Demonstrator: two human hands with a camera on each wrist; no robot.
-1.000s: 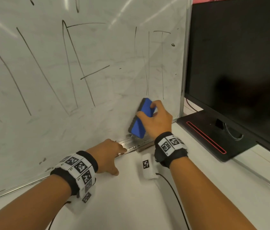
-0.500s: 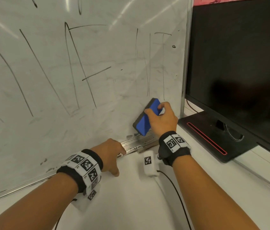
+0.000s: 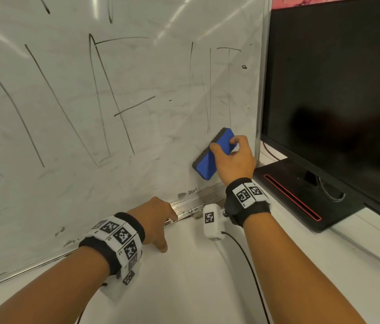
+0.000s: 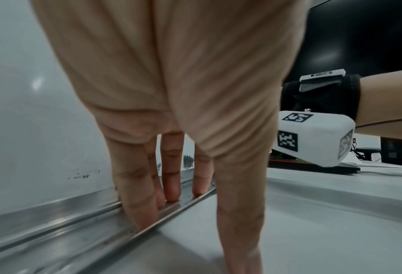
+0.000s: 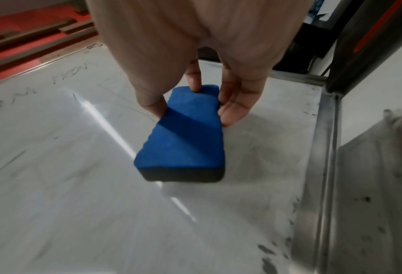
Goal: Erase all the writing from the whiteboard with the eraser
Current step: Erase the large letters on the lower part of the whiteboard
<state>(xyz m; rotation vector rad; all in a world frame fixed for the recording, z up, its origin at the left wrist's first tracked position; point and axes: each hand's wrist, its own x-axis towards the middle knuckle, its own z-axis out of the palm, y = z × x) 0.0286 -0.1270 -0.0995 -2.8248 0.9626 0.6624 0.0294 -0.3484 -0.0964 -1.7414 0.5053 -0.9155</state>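
The whiteboard (image 3: 137,141) stands upright at the back of the table, with thin black strokes (image 3: 209,94) across it and smears near the bottom. My right hand (image 3: 233,160) grips the blue eraser (image 3: 210,157) with its dark felt face against the board's lower right corner, just below two vertical strokes. In the right wrist view thumb and fingers pinch the eraser (image 5: 183,137) at its sides. My left hand (image 3: 156,218) rests with straight fingers (image 4: 171,181) on the board's metal bottom rail (image 4: 78,222), thumb on the table.
A dark monitor (image 3: 338,97) on a black base with a red stripe (image 3: 301,195) stands right next to the board's right edge. The white table (image 3: 196,288) runs in front of the board. Wrist camera cables trail over it.
My right hand has slid the eraser up and to the right along the board's lower part, toward the right frame. The left hand has stayed on the rail.
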